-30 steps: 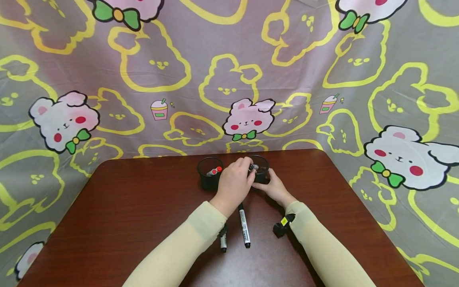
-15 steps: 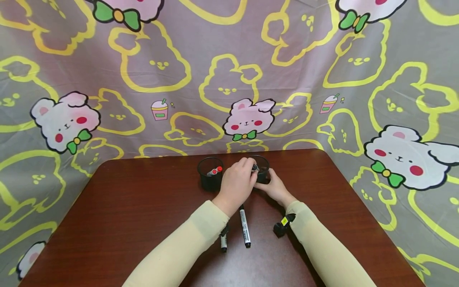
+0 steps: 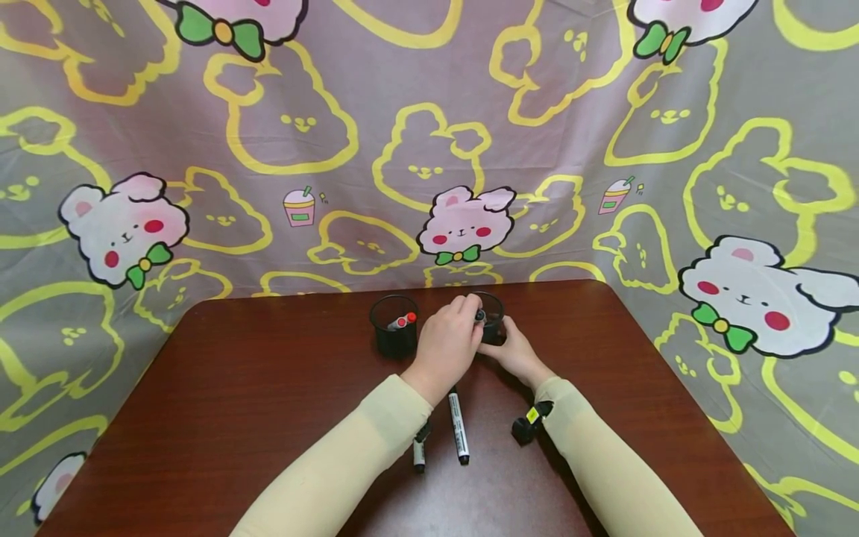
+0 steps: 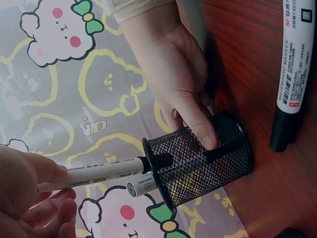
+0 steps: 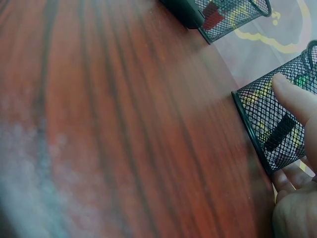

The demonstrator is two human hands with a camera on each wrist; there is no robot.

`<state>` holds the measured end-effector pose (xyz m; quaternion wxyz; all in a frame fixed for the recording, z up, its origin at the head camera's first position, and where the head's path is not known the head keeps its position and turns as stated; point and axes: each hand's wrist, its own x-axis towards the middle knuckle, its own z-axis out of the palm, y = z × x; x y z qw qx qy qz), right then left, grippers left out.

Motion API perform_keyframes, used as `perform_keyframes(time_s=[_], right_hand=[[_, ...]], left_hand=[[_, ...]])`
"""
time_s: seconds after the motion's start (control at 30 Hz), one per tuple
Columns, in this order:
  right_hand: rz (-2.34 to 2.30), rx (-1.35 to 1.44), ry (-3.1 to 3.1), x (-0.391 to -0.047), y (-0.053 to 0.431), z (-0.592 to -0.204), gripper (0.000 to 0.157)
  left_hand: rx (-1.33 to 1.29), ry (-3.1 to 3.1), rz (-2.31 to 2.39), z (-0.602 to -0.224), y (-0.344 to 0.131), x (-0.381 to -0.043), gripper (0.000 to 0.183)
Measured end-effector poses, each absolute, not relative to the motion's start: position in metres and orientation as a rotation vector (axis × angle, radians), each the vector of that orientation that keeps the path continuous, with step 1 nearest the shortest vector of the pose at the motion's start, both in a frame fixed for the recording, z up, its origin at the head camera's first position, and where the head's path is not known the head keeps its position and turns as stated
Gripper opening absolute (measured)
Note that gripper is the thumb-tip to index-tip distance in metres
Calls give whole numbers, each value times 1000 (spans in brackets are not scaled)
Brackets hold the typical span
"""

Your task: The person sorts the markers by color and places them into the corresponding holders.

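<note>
My left hand (image 3: 446, 339) pinches a white whiteboard marker (image 4: 101, 174) by its rear part. The marker's black end dips just inside the mouth of a black mesh pen holder (image 4: 198, 166). A second marker (image 4: 142, 187) with a white barrel leans inside that holder, its grey end poking past the rim. My right hand (image 3: 517, 352) grips the holder from the right side, thumb along the mesh in the left wrist view. Through the mesh in the right wrist view a dark cap (image 5: 280, 132) shows near the bottom.
Left of the hands stands another mesh pen holder (image 3: 394, 341) holding red-ended markers (image 3: 405, 320). Two white markers with black caps lie on the wooden table (image 3: 282, 388): one marker (image 3: 459, 429) in the middle, one marker (image 3: 419, 456) partly under the left forearm. A patterned cloth (image 3: 376, 149) hangs behind.
My left hand has shifted slightly right, closer over the pen holder, with the marker. The right hand and the holder stay in place.
</note>
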<state>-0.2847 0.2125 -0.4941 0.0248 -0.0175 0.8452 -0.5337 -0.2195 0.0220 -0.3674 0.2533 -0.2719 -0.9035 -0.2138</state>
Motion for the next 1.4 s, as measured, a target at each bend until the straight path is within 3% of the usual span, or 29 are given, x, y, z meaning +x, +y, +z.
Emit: perform_keyframes(time_s=[1.4], right_hand=[[-1658,-79,2623,-284,211,-494,80]], left_hand=[[-704,-2537,-426,-388,28,-241,25]])
